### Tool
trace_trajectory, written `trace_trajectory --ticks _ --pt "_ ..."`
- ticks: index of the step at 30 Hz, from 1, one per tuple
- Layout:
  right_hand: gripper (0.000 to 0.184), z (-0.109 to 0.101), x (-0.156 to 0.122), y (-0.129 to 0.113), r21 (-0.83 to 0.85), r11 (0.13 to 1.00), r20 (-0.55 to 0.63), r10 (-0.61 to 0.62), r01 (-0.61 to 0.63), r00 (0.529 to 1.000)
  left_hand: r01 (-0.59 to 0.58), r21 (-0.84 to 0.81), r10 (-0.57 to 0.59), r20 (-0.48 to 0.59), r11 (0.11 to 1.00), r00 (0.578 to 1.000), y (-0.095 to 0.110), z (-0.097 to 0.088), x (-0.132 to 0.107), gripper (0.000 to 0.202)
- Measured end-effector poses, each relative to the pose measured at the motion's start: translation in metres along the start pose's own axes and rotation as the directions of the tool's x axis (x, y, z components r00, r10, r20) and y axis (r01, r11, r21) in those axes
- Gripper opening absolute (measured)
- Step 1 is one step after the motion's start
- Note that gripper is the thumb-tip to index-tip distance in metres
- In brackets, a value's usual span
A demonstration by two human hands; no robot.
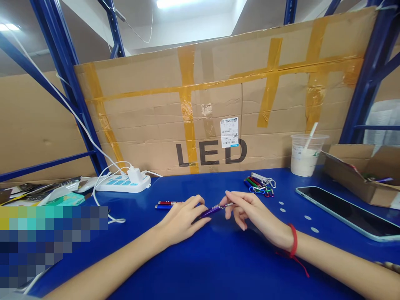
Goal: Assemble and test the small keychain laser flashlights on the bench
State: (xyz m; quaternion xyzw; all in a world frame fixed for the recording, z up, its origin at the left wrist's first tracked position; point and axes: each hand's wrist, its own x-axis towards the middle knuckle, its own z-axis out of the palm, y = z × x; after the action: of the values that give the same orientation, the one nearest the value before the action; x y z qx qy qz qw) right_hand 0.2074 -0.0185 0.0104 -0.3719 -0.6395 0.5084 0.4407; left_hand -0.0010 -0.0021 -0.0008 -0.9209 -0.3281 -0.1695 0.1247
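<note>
My left hand (183, 218) rests on the blue table (218, 266), its fingers closed around the body of a small purple pen-shaped torch (210, 211). My right hand (246, 210) pinches the silver end of that same torch (227, 204) between thumb and forefinger. A red string bracelet (293, 241) circles my right wrist. Just left of my left hand lie a red torch (168, 203) and a blue torch (162, 206), side by side. Behind my right hand sits a heap of coloured torches with carabiner clips (260, 184).
A phone (346, 212) lies face up at the right, with a plastic cup of drink (305, 156) and an open cardboard box (362, 177) behind it. A white power strip (123, 182) with cables sits at the left. A taped cardboard sheet marked LED (218, 112) walls the back. Small white discs (308, 217) dot the table.
</note>
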Motion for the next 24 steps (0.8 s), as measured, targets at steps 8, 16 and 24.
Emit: trace_trajectory --ticks 8,16,24 --pt "0.038 -0.001 0.001 0.006 -0.132 0.982 0.096 0.15 -0.137 0.984 0.071 -0.016 -0.072 -0.061 0.997 0.995 -0.004 0.001 -0.002 0.031" --pt "0.033 -0.002 -0.003 0.012 -0.435 0.901 0.077 0.051 -0.013 0.996 0.045 -0.02 -0.047 -0.085 0.999 0.995 -0.001 0.001 0.0 0.029" --pt "0.021 -0.005 -0.003 0.011 -0.721 0.685 0.068 -0.081 0.106 0.994 -0.003 -0.018 0.001 -0.133 1.0 0.991 -0.002 0.002 -0.002 0.025"
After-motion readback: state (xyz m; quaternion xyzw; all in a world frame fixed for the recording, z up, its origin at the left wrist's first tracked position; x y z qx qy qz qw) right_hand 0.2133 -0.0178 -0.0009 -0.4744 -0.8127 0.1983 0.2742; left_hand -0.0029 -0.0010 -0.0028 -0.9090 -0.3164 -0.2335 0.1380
